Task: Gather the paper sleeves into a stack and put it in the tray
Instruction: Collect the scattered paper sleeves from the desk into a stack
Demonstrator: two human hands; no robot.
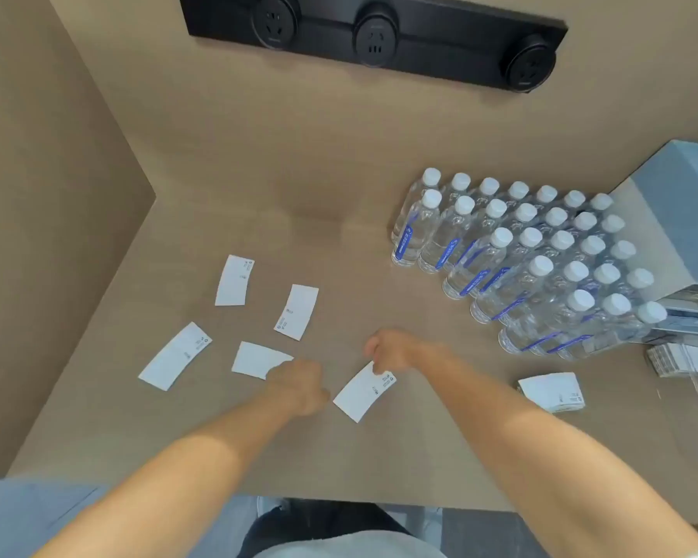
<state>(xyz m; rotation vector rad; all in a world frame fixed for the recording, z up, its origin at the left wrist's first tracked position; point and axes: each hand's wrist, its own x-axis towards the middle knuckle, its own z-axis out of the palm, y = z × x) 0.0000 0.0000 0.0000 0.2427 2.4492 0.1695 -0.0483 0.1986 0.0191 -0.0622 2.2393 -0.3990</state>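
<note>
My right grip pinched the nearest sleeve by its far corner; my left grip, curled, touched another sleeve.

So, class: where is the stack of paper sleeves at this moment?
In the head view, the stack of paper sleeves lies on the table's right side, just in front of the water bottles and right of the right hand.
</note>
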